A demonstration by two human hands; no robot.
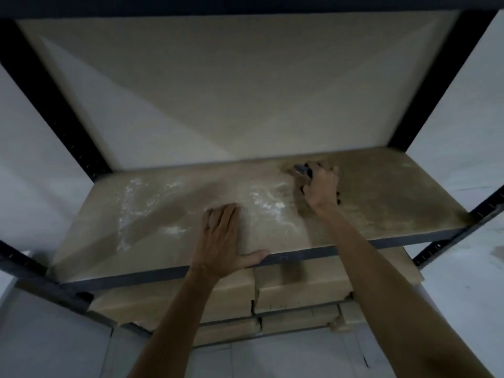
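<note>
head view: tan dusty wooden shelf board (395, 203) in a black metal rack frame (54, 99). left hand (222, 238) lies flat on the board near its front edge, fingers straight and together, thumb spread out along the dark grey front rail (163, 276). right hand (321, 186) is further back on the board, right of centre, fingers curled round a small dark grey object (301, 169) that touches the board; too blurred to tell what it is. white powder streaks (131, 197) on the board's left and middle. tan cardboard boxes (300, 285) stacked under the board.
</note>
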